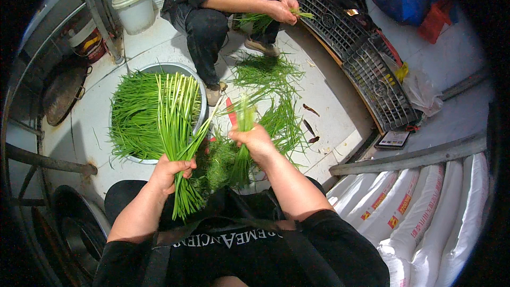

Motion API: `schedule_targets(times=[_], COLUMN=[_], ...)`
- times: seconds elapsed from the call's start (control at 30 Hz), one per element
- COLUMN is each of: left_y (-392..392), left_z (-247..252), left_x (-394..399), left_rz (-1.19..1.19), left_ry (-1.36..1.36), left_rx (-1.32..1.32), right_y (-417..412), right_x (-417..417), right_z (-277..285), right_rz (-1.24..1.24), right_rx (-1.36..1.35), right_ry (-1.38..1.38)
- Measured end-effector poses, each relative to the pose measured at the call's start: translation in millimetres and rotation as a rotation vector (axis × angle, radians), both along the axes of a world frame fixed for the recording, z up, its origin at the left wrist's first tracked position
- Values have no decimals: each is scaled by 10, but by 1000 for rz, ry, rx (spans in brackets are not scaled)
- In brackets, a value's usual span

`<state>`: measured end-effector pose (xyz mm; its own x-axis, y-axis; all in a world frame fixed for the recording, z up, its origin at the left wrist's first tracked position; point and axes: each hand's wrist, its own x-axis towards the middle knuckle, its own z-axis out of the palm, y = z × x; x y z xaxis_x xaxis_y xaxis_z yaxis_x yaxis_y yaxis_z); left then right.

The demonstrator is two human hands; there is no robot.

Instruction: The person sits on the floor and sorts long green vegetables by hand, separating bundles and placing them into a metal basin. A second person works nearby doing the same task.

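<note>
My left hand (169, 173) grips a thick bunch of garlic chives (179, 123), pale stem ends pointing away from me and green tips hanging toward my lap. A smaller bunch of chives (242, 159) is in my right hand (253, 141); its upper end is blurred. Just beyond my left hand, a round metal basin (204, 103) is heaped with chives (137, 111) laid roughly in rows. Loose green trimmings (219, 163) lie between my knees. More chives (283, 123) are scattered on the tiled floor to the right of my right hand.
A crouching person (207, 28) opposite holds a small bunch of chives (293, 14). Black plastic crates (382, 87) line the right side, near a tablet-like device (392, 139) and stacked white sacks (422, 211). A lidded white bucket (135, 12) and a dark wok (63, 95) stand left.
</note>
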<state>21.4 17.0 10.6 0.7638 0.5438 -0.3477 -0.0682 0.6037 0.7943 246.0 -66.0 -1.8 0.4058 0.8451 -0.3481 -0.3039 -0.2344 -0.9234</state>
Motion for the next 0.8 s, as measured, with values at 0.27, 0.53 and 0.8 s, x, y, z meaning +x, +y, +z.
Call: schedule_targets(times=[0.27,0.53,0.8], left_y=[-1,-43,-53], left_z=[38,37,-26], left_x=[31,75,78], left_rz=[-3,15,19], left_ry=[49,93,48], left_rx=[12,59,79], right_y=[8,-5,3], right_x=[-123,-132,-119], right_z=[0,-16,-146], right_rz=[226,167,34], right_rx=[-145,-131,-3], right_ry=[-84,-61,93])
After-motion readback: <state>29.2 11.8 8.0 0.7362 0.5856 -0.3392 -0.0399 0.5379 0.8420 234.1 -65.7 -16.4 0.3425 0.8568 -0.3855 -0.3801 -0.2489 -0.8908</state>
